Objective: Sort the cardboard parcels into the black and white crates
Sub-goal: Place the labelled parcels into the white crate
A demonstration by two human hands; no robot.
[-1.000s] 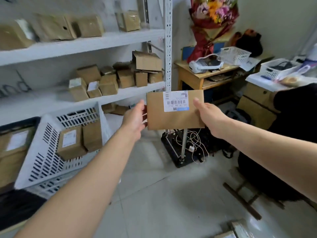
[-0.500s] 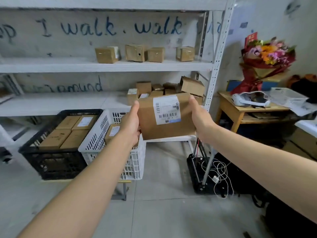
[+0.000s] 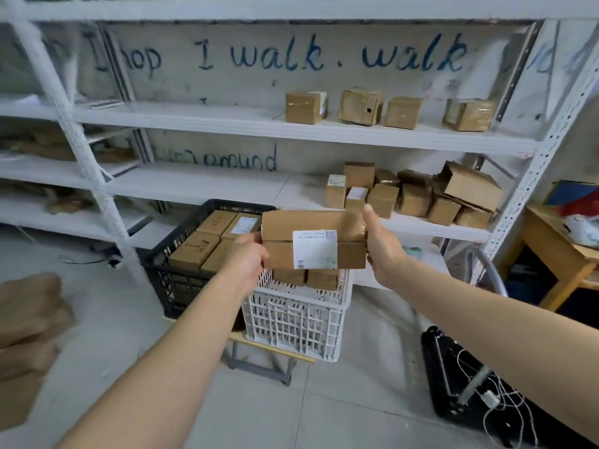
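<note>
Labelled cardboard parcel [image 3: 285,228] held above white crate [image 3: 291,325], left hand [image 3: 247,257] gripping its 9 o'clock end, right hand [image 3: 382,251] its 3 o'clock end, fingers seemingly curled behind, black crate [image 3: 175,286] at 9 o'clock.

Behind the parcel [image 3: 312,239] the fingers of the left hand [image 3: 246,262] and right hand [image 3: 382,251] are hidden. Its label [image 3: 314,249] print is too small to read. It covers most of what lies in the white crate [image 3: 291,325]. A blurred brown shape [image 3: 29,335] is cut off at the left edge, and the table [image 3: 547,228] at the right.
</note>
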